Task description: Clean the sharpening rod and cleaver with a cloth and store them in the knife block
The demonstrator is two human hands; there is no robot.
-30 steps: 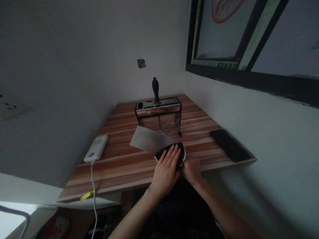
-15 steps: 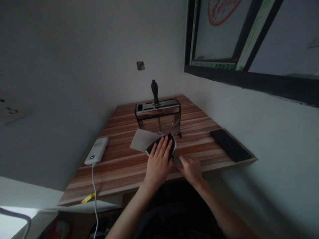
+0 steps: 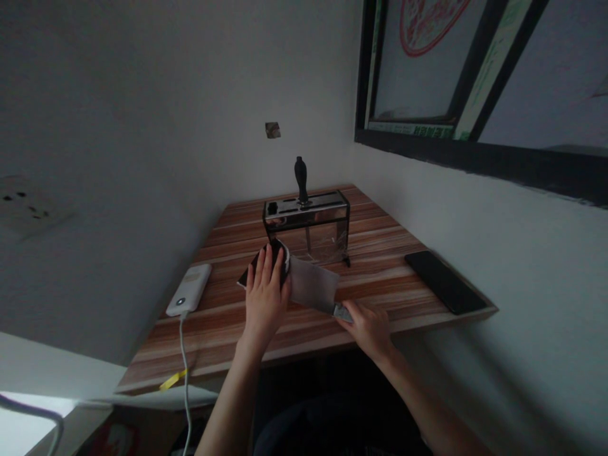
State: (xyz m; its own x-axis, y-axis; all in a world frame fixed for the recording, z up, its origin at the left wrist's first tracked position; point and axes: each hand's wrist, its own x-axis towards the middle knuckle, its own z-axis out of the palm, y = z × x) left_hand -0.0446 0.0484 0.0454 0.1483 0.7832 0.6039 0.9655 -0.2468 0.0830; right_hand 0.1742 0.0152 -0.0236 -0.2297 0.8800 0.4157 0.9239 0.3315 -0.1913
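A broad cleaver blade [image 3: 313,288] lies flat on the wooden table [image 3: 285,323]. My left hand [image 3: 265,297] lies flat with fingers stretched out, pressing a dark cloth pad [image 3: 275,253] onto the blade's far left end. My right hand [image 3: 367,328] is closed around the cleaver's handle at the table's near edge; the handle itself is hidden in the fist.
A metal and clear knife block [image 3: 308,229] with one black-handled tool [image 3: 301,178] stands behind the blade. A white power bank [image 3: 189,289] with a cable [image 3: 184,373] lies at left. A black phone [image 3: 444,280] lies at right. Walls close in on both sides.
My left hand has slid the dark pad along the blade from the handle end to the far left tip. The right hand stayed on the handle.
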